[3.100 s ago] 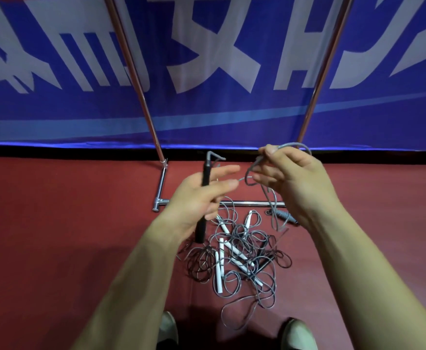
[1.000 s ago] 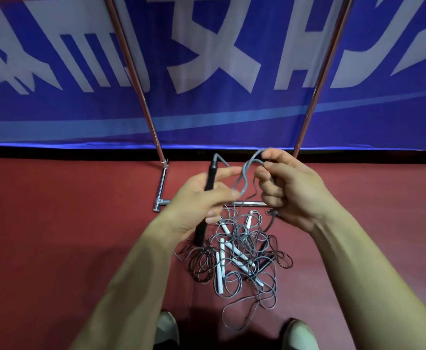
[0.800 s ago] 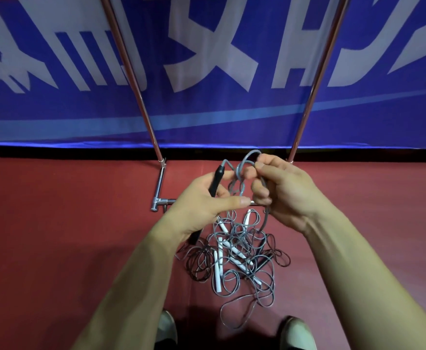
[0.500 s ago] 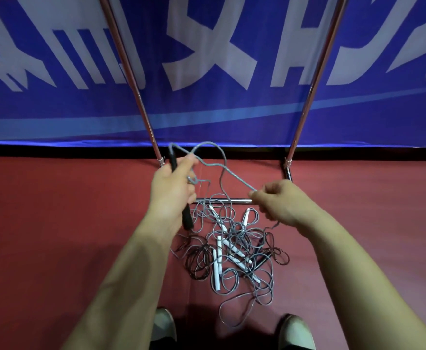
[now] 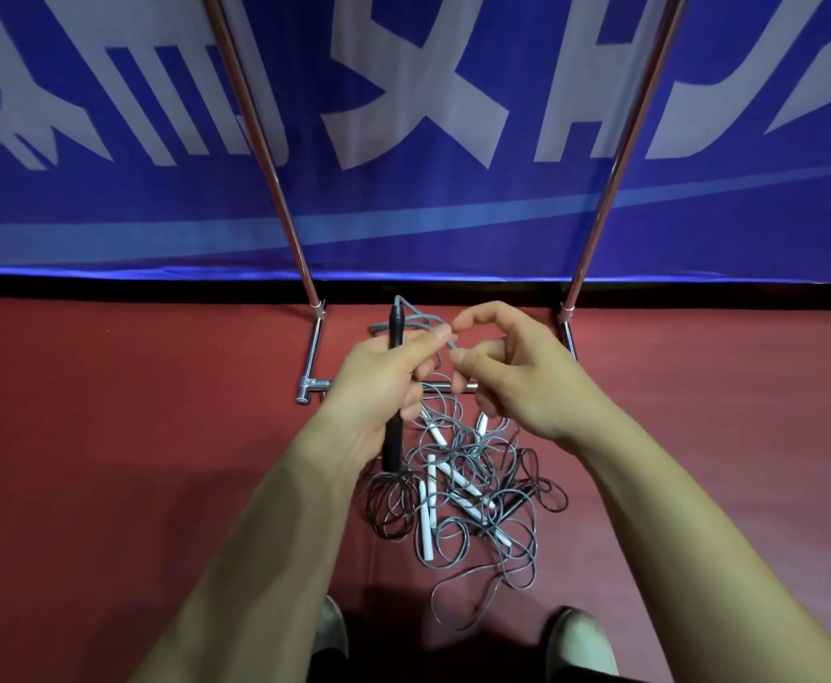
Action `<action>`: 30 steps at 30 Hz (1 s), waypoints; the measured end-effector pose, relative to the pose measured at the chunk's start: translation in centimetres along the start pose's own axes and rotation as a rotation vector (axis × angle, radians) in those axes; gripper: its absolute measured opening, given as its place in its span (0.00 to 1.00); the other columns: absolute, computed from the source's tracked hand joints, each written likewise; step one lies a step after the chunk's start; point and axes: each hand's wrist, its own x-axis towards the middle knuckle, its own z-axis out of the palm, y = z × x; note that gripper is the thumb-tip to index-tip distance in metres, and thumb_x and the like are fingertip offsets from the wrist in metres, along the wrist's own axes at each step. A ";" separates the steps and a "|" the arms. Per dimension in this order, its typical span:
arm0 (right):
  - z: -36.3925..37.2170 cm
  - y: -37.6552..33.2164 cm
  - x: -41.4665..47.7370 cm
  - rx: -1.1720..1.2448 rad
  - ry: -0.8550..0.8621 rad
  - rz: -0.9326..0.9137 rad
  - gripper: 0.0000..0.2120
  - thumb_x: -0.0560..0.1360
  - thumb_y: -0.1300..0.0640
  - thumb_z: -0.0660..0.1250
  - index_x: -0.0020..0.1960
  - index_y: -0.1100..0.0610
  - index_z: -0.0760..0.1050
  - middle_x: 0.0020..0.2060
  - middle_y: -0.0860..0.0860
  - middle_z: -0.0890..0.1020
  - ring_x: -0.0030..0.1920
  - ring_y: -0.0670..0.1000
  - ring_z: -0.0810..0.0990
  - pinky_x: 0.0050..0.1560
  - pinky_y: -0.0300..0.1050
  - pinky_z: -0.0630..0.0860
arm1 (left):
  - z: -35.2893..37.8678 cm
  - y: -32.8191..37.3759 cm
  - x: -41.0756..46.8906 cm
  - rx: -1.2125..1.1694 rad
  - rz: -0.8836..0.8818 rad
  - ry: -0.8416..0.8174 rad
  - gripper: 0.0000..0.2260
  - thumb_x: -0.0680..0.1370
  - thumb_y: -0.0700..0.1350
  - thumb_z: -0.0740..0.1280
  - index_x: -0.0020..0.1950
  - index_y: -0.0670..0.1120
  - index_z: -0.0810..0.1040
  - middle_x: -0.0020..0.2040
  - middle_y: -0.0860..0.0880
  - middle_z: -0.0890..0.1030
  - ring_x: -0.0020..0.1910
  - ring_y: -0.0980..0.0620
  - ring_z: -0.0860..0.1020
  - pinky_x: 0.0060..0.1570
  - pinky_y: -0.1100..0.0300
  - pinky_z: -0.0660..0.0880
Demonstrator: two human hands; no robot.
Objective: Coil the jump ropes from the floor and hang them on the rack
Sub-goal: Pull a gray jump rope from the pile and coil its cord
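Observation:
My left hand [image 5: 379, 377] grips the black handle [image 5: 394, 436] of a grey jump rope, held upright, with loops of its grey cord [image 5: 416, 321] caught under the thumb. My right hand [image 5: 517, 372] is right beside it, its fingertips pinching the same cord near the left thumb. Below my hands a tangled pile of jump ropes [image 5: 467, 500] lies on the red floor, with grey and black cords and several white handles. The metal rack [image 5: 285, 209] stands just behind, its two poles rising out of view.
The rack's right pole [image 5: 615, 179] and low base bars [image 5: 312, 357] sit in front of a blue banner with white characters [image 5: 413, 91]. My two shoes [image 5: 578, 643] stand at the bottom edge, close to the pile. Red floor [image 5: 107, 436] stretches left and right.
My right hand, which had pulled the cord out to the right, has come back up against my left hand. The left hand with the handle shifted right.

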 end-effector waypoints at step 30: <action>0.7 -4.1 -0.5 0.305 0.237 -0.041 0.28 0.84 0.59 0.61 0.80 0.52 0.54 0.54 0.52 0.86 0.41 0.51 0.83 0.53 0.50 0.80 | 1.5 -0.5 -1.1 0.247 0.229 -0.307 0.09 0.76 0.38 0.74 0.50 0.52 0.83 0.30 0.54 0.72 0.23 0.59 0.64 0.25 0.65 0.58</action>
